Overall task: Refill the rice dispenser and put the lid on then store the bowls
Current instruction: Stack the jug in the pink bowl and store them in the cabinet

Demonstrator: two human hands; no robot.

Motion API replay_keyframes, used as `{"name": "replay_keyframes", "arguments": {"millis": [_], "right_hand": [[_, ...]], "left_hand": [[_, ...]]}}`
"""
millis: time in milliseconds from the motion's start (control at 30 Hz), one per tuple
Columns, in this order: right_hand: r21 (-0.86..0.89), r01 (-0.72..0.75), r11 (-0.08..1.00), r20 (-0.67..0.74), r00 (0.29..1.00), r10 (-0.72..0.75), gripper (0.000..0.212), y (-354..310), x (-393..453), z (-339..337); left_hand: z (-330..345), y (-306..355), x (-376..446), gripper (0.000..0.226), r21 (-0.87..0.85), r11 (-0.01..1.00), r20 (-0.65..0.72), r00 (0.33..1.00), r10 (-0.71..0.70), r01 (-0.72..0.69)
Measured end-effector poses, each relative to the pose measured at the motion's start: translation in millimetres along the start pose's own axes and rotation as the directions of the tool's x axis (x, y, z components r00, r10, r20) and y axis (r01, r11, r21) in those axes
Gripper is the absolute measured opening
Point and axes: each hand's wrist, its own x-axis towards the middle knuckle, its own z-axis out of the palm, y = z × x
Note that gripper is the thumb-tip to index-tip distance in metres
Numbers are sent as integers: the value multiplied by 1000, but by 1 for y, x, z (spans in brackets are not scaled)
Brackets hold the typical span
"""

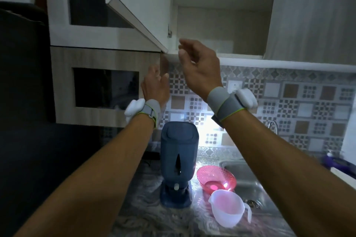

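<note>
white bowl (227,208) on counter | both hands raised well above

In the upper middle of the frame, the cabinet (221,31) gapes open, its swung door (134,15) crowding the left. Lower down, the rice dispenser (178,161), pink bowl (216,179) and white bowl (227,209) occupy the counter (146,215).

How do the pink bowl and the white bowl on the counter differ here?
The pink bowl is see-through with a ribbed, mesh-like wall; the white bowl is milky and smooth. The white bowl has a handle and a small spout; the pink bowl shows neither. The pink bowl sits behind, beside the sink; the white bowl lies nearer the camera. Both look empty, right of the rice dispenser.
</note>
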Motion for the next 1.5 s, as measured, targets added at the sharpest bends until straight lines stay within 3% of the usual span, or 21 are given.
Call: {"name": "replay_keyframes", "arguments": {"millis": [300,500,600,767,900,1067,1133,1233,1433,1500], "right_hand": [[-104,-366,925,30,928,371,27,134,-93,-63],[-191,-526,828,75,834,547,27,227,-154,-99],[-219,-608,763,94,765,637,32,266,-182,-114],[-395,-677,621,193,600,776,34,355,-228,-142],[-581,-606,544,307,456,836,44,405,-257,-156],[-755,-418,505,518,92,850,83,446,-290,-159],[-751,-423,507,561,-2,828,100,460,-304,-157],[-728,-472,497,556,18,831,118,465,-321,-155],[-665,-531,525,556,117,823,117,469,-334,-154],[-657,-526,540,555,148,819,116,465,-333,-156]], "left_hand": [[74,-79,-94,33,2,979,363,912,-189,202],[128,-130,-155,35,215,965,484,842,-237,148],[150,-153,-177,33,247,941,562,757,-332,229],[206,-202,-223,39,460,880,649,633,-422,115],[232,-228,-248,61,627,767,728,449,-517,-134],[248,-252,-285,90,686,660,724,190,-664,-306],[252,-262,-297,105,670,662,724,97,-683,-335],[249,-269,-306,109,643,684,740,49,-671,-344],[252,-273,-319,113,697,689,716,151,-681,-198],[252,-269,-318,112,702,686,712,151,-686,-191]]}}
